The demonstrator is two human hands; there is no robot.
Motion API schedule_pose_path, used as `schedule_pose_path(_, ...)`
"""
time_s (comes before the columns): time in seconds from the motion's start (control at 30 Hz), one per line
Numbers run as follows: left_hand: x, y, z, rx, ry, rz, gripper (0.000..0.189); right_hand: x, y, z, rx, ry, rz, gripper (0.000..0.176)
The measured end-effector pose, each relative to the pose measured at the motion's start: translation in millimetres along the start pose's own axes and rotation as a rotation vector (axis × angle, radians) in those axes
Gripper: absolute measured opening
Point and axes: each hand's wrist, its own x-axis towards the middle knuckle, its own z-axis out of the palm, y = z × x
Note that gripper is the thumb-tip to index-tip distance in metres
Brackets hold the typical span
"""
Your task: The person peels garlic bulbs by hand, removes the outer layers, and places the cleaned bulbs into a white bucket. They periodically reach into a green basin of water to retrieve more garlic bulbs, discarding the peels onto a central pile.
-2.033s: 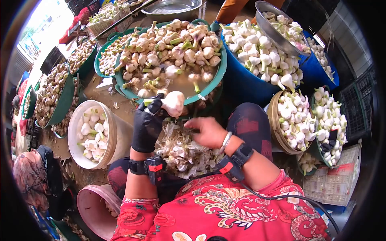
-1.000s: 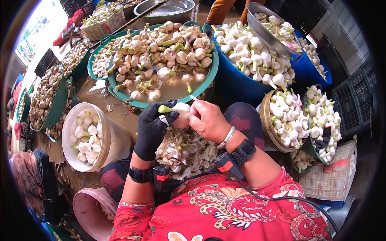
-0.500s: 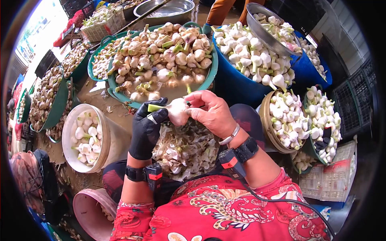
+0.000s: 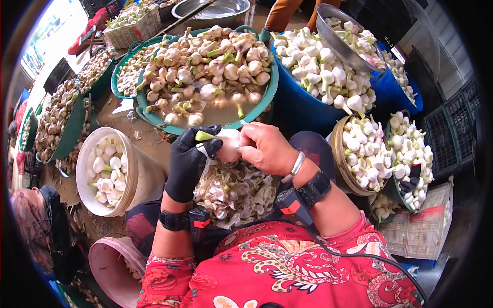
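Observation:
My left hand [image 4: 186, 163], in a black glove, is closed around a white garlic bulb [image 4: 227, 146]; its cut green stem [image 4: 205, 136] sticks out to the left over the glove. A pale band circles one gloved finger. On the bulb's right side, the thumb and fingers of my bare right hand [image 4: 269, 150] are pinched together against its skin. Below both hands lies a heap of papery garlic peelings [image 4: 239, 192], between my knees.
Ahead stands a green tub [image 4: 272, 95] of unpeeled garlic in murky water. White bulbs fill a blue barrel [image 4: 295, 97] and a tan bucket [image 4: 339, 149] on the right. Left are a white bucket [image 4: 134, 179] with peeled bulbs and a pink bucket [image 4: 105, 264]. A person's legs [image 4: 282, 14] show behind.
My right hand's fingers have closed into a tighter pinch on the bulb's side. The bulb has turned slightly in my left hand, and the view has shifted a little.

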Motion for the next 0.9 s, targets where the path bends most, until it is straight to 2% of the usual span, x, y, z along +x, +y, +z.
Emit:
schedule_pose_path(0.03,0.3,-2.2,-2.4,-0.121,0.032,-0.05,0.025,-2.3,-0.3,1.9,-0.059,0.092,-0.08,0.011)
schedule_pose_path(0.07,1.4,-4.7,-5.5,-0.241,0.063,-0.098,0.024,-6.6,-0.4,2.3,-0.069,0.089,-0.054,0.011)
schedule_pose_path(0.1,3.1,-7.7,-9.0,-0.235,0.07,-0.087,0.024,-11.3,5.8,5.5,-0.117,0.087,-0.025,0.011)
schedule_pose_path(0.17,7.5,-19.4,-16.9,-0.268,0.14,0.042,0.03,-18.3,14.2,9.0,-0.016,0.196,0.141,0.01)
schedule_pose_path(0.2,12.0,-31.8,-29.7,0.044,0.166,0.169,0.035,-19.4,24.1,8.7,-0.019,0.297,0.24,0.011)
schedule_pose_path(0.23,12.7,-32.3,-36.2,0.048,0.173,0.174,0.035,-19.9,31.3,6.5,0.041,0.362,0.287,0.012)
schedule_pose_path(0.3,12.2,-30.4,-41.5,-0.624,0.148,-0.086,0.039,-14.7,39.7,6.3,0.18,0.386,0.389,0.013)
schedule_pose_path(0.37,13.4,-26.8,-35.4,-0.729,0.151,-0.101,0.038,-14.3,32.2,11.5,-0.078,0.328,0.352,0.017)
schedule_pose_path(0.4,13.4,-22.4,-30.5,-0.836,0.156,-0.115,0.037,-14.0,34.5,11.5,-0.204,0.243,0.422,0.007)
schedule_pose_path(0.43,12.9,-18.9,-28.0,-0.945,0.165,-0.126,0.036,-12.8,41.9,12.5,-0.204,0.243,0.422,0.007)
schedule_pose_path(0.47,11.0,-16.5,-29.5,-0.944,0.166,-0.127,0.036,-11.7,52.5,14.8,0.19,0.185,0.508,0.007)
schedule_pose_path(0.5,8.7,-14.1,-32.5,-0.815,0.112,-0.113,0.034,-11.2,58.7,16.1,0.588,0.125,0.582,0.01)
schedule_pose_path(0.53,7.5,-13.0,-33.6,-0.686,0.057,-0.1,0.032,-10.2,40.9,11.8,0.729,0.027,0.576,0.021)
schedule_pose_path(0.57,6.8,-13.7,-31.6,-0.684,0.055,-0.109,0.032,-7.7,31.1,12.0,0.817,0.003,0.574,0.025)
schedule_pose_path(0.63,6.6,-14.6,-22.3,-0.55,0.003,-0.048,0.029,-1.9,21.3,9.6,1.03,0.053,0.538,0.027)
schedule_pose_path(0.7,1.6,-7.0,-7.1,-0.475,0.021,-0.022,0.03,2.0,15.2,9.5,1.023,0.112,0.486,0.027)
schedule_pose_path(0.77,-0.9,0.3,4.2,-0.266,-0.001,0.02,0.03,5.3,13.1,12.8,0.854,0.214,0.3,0.027)
schedule_pose_path(0.8,-1.2,1.5,7.2,-0.126,-0.002,0.044,0.03,7.3,17.2,17.7,0.711,0.29,0.237,0.019)
schedule_pose_path(0.83,-1.1,0.4,7.9,-0.125,-0.004,0.042,0.03,7.5,21.6,18.4,0.713,0.292,0.238,0.019)
schedule_pose_path(0.9,-0.3,-1.9,5.9,0.119,-0.142,0.205,0.027,9.4,29.0,19.2,0.536,0.306,0.306,0.01)
